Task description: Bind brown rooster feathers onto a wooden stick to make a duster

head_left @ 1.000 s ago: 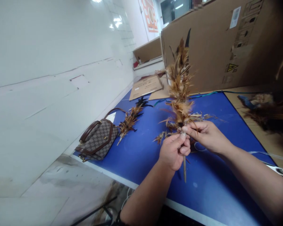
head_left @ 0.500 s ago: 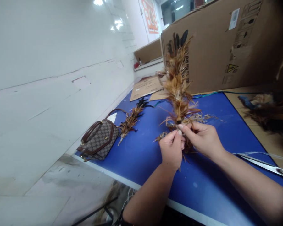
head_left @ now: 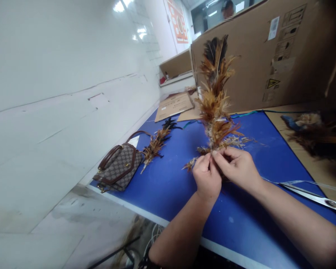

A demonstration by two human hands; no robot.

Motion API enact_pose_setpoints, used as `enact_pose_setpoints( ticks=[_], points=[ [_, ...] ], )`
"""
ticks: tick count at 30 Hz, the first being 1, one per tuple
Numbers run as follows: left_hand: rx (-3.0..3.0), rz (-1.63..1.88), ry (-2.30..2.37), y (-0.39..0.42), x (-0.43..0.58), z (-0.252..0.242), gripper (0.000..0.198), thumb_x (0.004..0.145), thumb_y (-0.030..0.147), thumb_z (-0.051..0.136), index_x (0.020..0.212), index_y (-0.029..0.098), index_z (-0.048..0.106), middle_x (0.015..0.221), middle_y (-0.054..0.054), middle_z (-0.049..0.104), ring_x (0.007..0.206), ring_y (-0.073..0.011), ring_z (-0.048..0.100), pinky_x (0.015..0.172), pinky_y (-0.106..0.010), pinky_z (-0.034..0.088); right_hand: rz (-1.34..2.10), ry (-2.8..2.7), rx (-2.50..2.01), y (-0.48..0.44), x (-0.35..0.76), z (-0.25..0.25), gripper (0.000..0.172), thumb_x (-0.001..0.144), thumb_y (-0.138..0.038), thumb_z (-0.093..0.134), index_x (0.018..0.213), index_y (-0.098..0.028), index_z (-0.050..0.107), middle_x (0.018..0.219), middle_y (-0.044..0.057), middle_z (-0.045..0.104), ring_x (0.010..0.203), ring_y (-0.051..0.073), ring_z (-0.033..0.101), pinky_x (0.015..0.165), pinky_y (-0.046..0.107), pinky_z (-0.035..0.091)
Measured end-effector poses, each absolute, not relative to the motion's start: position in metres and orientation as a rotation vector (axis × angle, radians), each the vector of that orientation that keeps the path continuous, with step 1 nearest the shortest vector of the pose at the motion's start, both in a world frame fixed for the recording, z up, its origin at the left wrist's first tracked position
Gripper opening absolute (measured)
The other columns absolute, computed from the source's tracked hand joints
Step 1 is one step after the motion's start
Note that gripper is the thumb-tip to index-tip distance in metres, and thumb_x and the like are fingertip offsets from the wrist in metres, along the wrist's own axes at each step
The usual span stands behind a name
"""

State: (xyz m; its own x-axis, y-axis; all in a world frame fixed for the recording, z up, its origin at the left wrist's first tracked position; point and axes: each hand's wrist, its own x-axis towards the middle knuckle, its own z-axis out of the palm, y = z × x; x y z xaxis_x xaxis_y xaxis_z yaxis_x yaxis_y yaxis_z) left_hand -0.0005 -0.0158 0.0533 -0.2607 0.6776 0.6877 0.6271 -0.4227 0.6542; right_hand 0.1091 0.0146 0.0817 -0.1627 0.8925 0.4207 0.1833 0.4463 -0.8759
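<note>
A tall bundle of brown and golden feathers, with black feathers at its tip, stands upright above the blue table. My left hand pinches its lower end, fingers closed. Against the same spot, my right hand is closed too, its thumb and forefinger meeting the left fingertips at the stem. What exactly lies between the fingertips is hidden. Loose feathers lie on the table behind the hands. Farther left rests a second, smaller feather bundle, its black tip pointing away.
A patterned handbag sits at the table's left edge by the white wall. Scissors lie at the right. Behind stands a large cardboard box, with flat cardboard beside it. Dark feathers are piled at far right. A person's head shows behind the box.
The feather bundle has turned, showing its black tip feathers more broadly. Both hands remain at its lower end, and my left hand has shifted slightly right.
</note>
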Motion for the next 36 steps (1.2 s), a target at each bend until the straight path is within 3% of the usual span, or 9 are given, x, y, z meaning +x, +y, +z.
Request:
enact_pose_setpoints(
  ticks=[7, 16, 21, 26, 31, 36],
  points=[
    [2.024, 1.846, 1.725, -0.018, 0.001, 0.052, 0.032, 0.101, 0.017, 0.044, 0.085, 0.015, 0.071, 0.076, -0.009, 0.067, 0.074, -0.0187, 0.063, 0.076, -0.032, 0.049, 0.802, -1.639, -1.048, 0.013, 0.112, 0.087, 0.041, 0.088, -0.049, 0.068, 0.062, -0.018, 0.063, 0.054, 0.001, 0.058, 0.051, 0.013, 0.049, 0.047, 0.025, 0.039],
    [1.975, 1.829, 1.707, -0.020, 0.003, 0.043, 0.033, 0.102, 0.020, 0.041, 0.112, 0.014, 0.073, 0.091, -0.015, 0.070, 0.089, -0.0247, 0.065, 0.087, -0.040, 0.052, 0.740, -1.744, -1.019, 0.016, 0.115, 0.086, 0.038, 0.092, -0.045, 0.062, 0.064, -0.020, 0.057, 0.056, -0.001, 0.058, 0.051, 0.014, 0.051, 0.048, 0.026, 0.038],
    [2.140, 1.619, 1.478, -0.027, -0.002, 0.046, 0.039, 0.101, 0.020, 0.044, 0.134, 0.012, 0.062, 0.109, -0.017, 0.070, 0.103, -0.0245, 0.065, 0.094, -0.040, 0.053, 0.565, -1.785, -1.034, 0.023, 0.123, 0.095, 0.034, 0.092, -0.041, 0.061, 0.064, -0.021, 0.062, 0.061, 0.002, 0.063, 0.059, 0.017, 0.056, 0.058, 0.029, 0.044],
    [2.214, 1.505, 1.541, -0.016, -0.050, 0.050, 0.029, 0.100, 0.022, 0.050, 0.119, 0.015, 0.071, 0.102, -0.012, 0.071, 0.100, -0.0212, 0.063, 0.098, -0.039, 0.051, 0.493, -1.784, -1.060, 0.028, 0.133, 0.107, 0.032, 0.092, -0.040, 0.061, 0.067, -0.022, 0.068, 0.064, 0.003, 0.067, 0.061, 0.018, 0.059, 0.063, 0.032, 0.044],
    [2.298, 0.903, 1.935, 0.019, -0.121, 0.036, 0.035, 0.095, 0.009, 0.047, 0.111, 0.016, 0.077, 0.097, -0.010, 0.068, 0.095, -0.0196, 0.063, 0.091, -0.034, 0.053, 0.376, -1.815, -1.130, 0.030, 0.138, 0.113, 0.036, 0.093, -0.040, 0.061, 0.062, -0.023, 0.065, 0.052, 0.000, 0.057, 0.050, 0.016, 0.051, 0.061, 0.032, 0.039],
    [2.575, 0.484, 1.753, 0.047, -0.156, 0.016, 0.037, 0.091, 0.008, 0.052, 0.113, 0.023, 0.079, 0.104, -0.009, 0.067, 0.103, -0.0222, 0.060, 0.092, -0.035, 0.050, 0.385, -1.809, -1.146, 0.032, 0.141, 0.113, 0.036, 0.093, -0.042, 0.061, 0.063, -0.024, 0.065, 0.049, -0.001, 0.050, 0.048, 0.015, 0.045, 0.058, 0.032, 0.037]
  ],
)
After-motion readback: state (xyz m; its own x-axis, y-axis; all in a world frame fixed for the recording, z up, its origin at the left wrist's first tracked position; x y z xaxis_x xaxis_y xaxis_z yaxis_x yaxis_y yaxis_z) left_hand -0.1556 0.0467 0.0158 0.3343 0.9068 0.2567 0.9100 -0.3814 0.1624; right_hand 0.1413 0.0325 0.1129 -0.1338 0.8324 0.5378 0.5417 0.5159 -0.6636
